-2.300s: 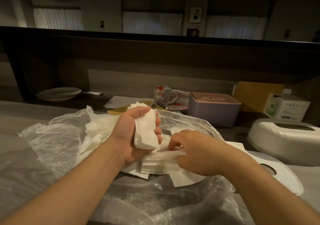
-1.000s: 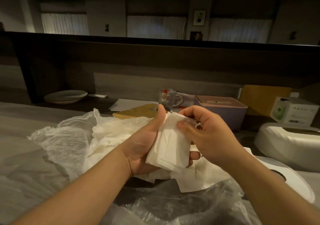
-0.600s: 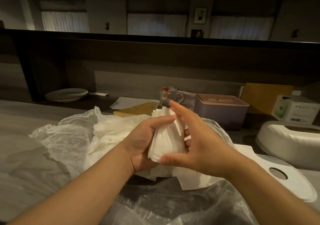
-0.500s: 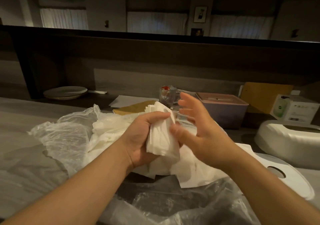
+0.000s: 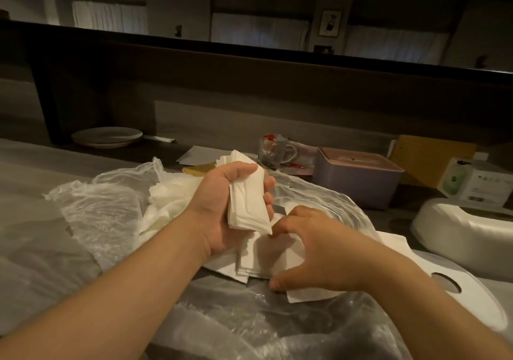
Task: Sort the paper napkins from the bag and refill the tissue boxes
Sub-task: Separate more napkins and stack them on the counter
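Change: since half a second ago the right hand has dropped from beside the held stack to the loose napkins on the bag; the left hand stays raised with its stack.
Plastic bag: clear and crumpled, spread over the near counter, reaching under both forearms and back past the hands.
Right hand: palm down on the flat napkins, fingers and thumb curved around their edges; whether it has a firm hold on them cannot be told.
Flat napkins: white folded sheets lying on the bag, just below the left hand's stack.
Left hand: palm toward the camera, thumb over the top and fingers wrapped around the napkin stack, gripping it above the bag.
Napkin stack: white, folded, held roughly upright, upper edges fanning out above the thumb.
Crumpled napkins: a white heap in the bag, left of the left hand.
White lid: flat, with an oval hole, on the counter right of the right forearm.
White tissue box: rounded, open top, beyond the lid at the right edge.
Purple tissue box: pinkish lid with a slot, behind the bag.
Glass mug: just left of the purple box.
Small white carton: far right, behind the white tissue box.
Plates: stacked at far left under the ledge.
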Demonstrator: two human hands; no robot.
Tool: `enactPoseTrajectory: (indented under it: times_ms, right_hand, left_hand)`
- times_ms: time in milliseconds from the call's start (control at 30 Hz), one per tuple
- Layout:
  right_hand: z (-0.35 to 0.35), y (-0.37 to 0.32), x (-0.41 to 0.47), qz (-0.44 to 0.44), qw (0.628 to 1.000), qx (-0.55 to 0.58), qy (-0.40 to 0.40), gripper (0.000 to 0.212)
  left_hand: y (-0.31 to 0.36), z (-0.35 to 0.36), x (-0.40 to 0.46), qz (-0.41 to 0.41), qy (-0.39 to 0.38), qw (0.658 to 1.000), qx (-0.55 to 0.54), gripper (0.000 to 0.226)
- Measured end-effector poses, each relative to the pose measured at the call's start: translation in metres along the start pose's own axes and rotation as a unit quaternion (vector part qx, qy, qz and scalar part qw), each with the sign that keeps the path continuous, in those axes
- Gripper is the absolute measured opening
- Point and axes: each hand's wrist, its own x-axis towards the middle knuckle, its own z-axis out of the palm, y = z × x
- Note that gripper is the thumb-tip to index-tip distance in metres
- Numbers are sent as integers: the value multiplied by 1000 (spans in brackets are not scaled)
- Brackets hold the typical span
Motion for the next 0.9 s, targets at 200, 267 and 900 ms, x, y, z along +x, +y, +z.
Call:
enactPoseTrajectory:
  times_ms: [200, 267, 900]
  right_hand:
    - [0, -8, 3, 31, 999, -22, 16, 69]
    - [1, -7, 3, 48, 999, -3, 25, 75]
    - [-7, -7, 0, 101, 962, 80, 240, 31]
  left_hand:
    - [0, 1, 2, 3, 0, 1000, 15, 31]
    - [0, 1, 2, 3, 2, 1000, 17, 30]
    - [0, 4, -1, 1, 45, 999, 28, 27]
